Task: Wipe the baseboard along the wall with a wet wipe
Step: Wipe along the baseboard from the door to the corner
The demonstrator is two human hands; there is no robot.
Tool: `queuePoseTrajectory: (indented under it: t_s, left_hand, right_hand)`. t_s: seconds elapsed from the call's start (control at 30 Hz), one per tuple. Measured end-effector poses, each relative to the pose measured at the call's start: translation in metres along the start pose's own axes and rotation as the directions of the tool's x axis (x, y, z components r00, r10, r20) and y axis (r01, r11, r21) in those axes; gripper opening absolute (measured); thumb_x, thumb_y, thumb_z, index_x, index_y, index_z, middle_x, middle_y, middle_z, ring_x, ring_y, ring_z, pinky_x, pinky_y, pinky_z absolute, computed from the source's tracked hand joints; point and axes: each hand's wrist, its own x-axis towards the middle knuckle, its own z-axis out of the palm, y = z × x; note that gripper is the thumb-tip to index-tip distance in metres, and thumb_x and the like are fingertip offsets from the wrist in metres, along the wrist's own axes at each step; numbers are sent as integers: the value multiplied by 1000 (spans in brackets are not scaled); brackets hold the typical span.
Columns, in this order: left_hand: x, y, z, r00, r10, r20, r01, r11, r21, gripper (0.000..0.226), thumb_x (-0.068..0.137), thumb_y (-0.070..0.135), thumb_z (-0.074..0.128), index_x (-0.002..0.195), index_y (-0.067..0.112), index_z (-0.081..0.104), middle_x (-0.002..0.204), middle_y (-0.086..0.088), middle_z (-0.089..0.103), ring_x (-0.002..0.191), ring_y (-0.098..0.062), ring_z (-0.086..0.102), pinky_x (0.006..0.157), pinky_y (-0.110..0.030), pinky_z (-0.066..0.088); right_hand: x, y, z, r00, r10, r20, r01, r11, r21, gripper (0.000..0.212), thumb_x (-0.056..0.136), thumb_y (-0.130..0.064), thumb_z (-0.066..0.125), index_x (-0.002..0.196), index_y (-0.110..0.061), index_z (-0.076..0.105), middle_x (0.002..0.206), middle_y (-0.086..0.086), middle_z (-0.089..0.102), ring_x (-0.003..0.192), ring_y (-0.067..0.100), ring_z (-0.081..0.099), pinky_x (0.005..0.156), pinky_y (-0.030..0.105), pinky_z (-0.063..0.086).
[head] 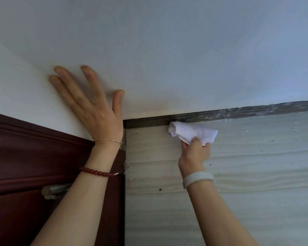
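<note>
A dark baseboard (238, 112) runs along the foot of the white wall (167, 50), from the door frame out to the right edge. Its left stretch looks dark and even; the right stretch shows pale streaks and specks. My right hand (196, 153) grips a crumpled white wet wipe (192, 133), whose left end touches the baseboard near its left part. My left hand (94, 107) lies flat on the wall above the door frame, fingers spread.
A dark red wooden door frame (34, 148) fills the lower left, with a metal door stop (52, 190) near it. The pale wood-grain floor (256, 174) carries scattered white flecks and dark specks.
</note>
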Motion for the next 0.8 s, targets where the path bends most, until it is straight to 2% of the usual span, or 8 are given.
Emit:
queuePoseTrajectory:
  t_s: [0.2,0.33,0.4,0.5,0.6,0.67,0.73,0.8]
  left_hand:
    - [-1,1,-1,999,-25,24,25,1000,11,68,92,46,54,131,2,19,129,-50,30,124,-62,26,115,-34,-1]
    - [0,-1,0,1000,-10,6,10,1000,7,67,91,46,55,131,3,23,129,-49,32,124,-59,27,116,-33,0]
    - [-1,-2,0,1000,-5,7,5,1000,-3,66,92,46,54,133,5,22,130,-48,32,125,-58,26,116,-33,0]
    - [-1,-4,2,1000,10,-1,-10,1000,9,79,91,46,55,145,15,7,130,-47,32,126,-54,21,116,-35,1]
    - [-1,-4,4,1000,19,-14,-19,999,25,79,90,48,55,144,21,4,130,-47,33,126,-53,22,116,-37,1]
    - [-2,-4,5,1000,5,-7,-4,1000,22,74,91,49,55,140,19,8,131,-47,32,126,-55,23,116,-36,0]
    - [-2,-3,3,1000,6,9,-6,1000,25,76,91,48,54,143,21,6,131,-47,31,127,-56,23,116,-35,-1]
    - [-2,-3,0,1000,3,24,-3,1000,5,68,92,47,54,139,15,17,131,-47,31,126,-58,25,116,-35,0]
  right_hand:
    - [-25,44,26,861,470,192,-363,834,-415,43,88,10,39,131,9,37,116,25,53,104,36,56,74,36,51]
    - [-18,49,59,850,472,234,-357,842,-403,42,89,9,42,131,12,36,131,29,49,116,42,54,56,30,59]
    - [0,24,49,865,464,191,-418,877,-236,38,91,-2,47,126,12,44,129,26,51,117,40,54,63,32,58]
    - [34,-36,9,979,116,167,-111,993,-40,21,90,-8,52,102,7,59,101,23,64,107,37,58,89,41,51]
    - [37,-73,-13,979,-205,-7,205,976,78,27,84,9,36,97,-6,55,82,6,58,90,26,58,64,25,60]
    - [30,-52,-9,974,-217,69,226,957,-180,27,83,7,36,93,-8,57,78,7,57,80,23,57,55,26,59]
    - [10,-23,-6,934,-265,239,353,786,-508,21,84,-4,39,91,-6,59,81,11,58,79,24,56,65,39,58]
    - [-11,1,-6,852,-262,454,523,481,-704,20,88,-10,42,98,-2,57,85,12,57,80,22,54,66,32,45]
